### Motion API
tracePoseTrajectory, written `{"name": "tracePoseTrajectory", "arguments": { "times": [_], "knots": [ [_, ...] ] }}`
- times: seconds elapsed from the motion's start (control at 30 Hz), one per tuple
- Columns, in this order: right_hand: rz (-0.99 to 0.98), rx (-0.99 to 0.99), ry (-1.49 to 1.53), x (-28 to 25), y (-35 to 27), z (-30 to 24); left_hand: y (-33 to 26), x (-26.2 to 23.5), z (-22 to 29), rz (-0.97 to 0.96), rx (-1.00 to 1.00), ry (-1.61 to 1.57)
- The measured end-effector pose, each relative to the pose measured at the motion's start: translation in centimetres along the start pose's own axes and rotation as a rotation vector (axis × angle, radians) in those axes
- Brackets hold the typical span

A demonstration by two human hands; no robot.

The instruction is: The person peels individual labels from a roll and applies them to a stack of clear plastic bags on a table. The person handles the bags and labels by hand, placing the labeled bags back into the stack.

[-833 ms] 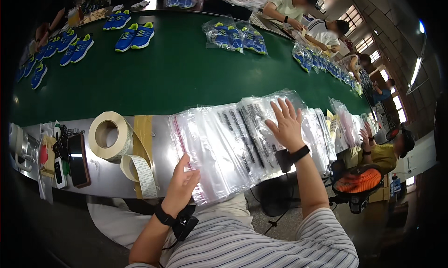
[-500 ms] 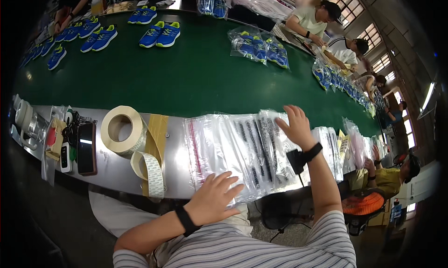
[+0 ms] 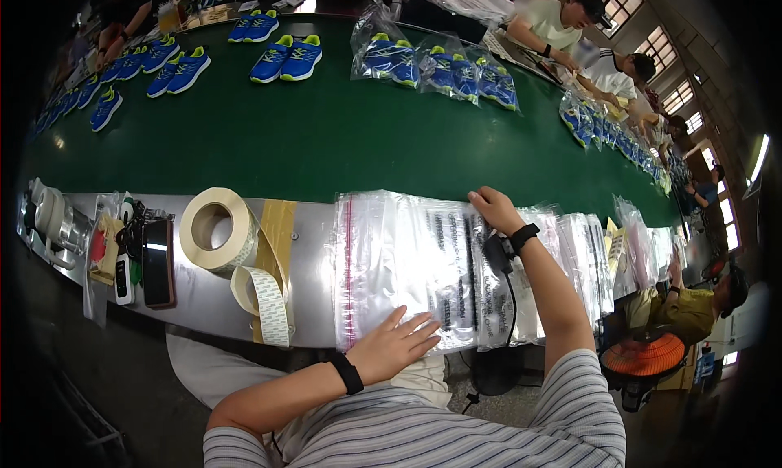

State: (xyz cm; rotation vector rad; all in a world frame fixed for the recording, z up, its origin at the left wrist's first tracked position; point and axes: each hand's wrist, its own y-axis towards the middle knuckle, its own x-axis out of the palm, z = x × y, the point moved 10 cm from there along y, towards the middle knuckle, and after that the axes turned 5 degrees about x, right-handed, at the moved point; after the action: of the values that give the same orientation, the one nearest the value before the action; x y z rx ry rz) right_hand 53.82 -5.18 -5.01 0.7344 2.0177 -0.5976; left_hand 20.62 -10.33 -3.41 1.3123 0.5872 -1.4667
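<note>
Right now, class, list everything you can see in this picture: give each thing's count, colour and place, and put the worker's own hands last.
clear plastic bags: a spread stack, count unclear, transparent with a red strip, on the metal ledge in front.
tape roll: one large, cream, on the ledge to the left.
label strip: one, white, curling off the ledge's near edge.
phone: one, black, far left on the ledge.
loose shoes: several pairs, blue with yellow-green, on the green conveyor belt.
bagged shoes: several bags, blue, on the belt's far right.
co-workers: several, along the far right side.
left hand: flat on the bags' near edge.
right hand: at the bags' far edge.
</note>
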Motion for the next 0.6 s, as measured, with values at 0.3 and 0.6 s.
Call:
{"name": "tracePoseTrajectory", "arguments": {
  "times": [0.3, 0.6],
  "knots": [
    [0.337, -0.312, -0.093, -3.7, -1.5, -0.9, -6.8, -10.5, -1.3, 0.447, -0.305, -0.180],
    [-0.406, -0.392, 0.423, 3.6, -15.9, -23.6, -21.5, -7.6, -8.0, 0.411, -1.133, -0.221]
  ]
}}
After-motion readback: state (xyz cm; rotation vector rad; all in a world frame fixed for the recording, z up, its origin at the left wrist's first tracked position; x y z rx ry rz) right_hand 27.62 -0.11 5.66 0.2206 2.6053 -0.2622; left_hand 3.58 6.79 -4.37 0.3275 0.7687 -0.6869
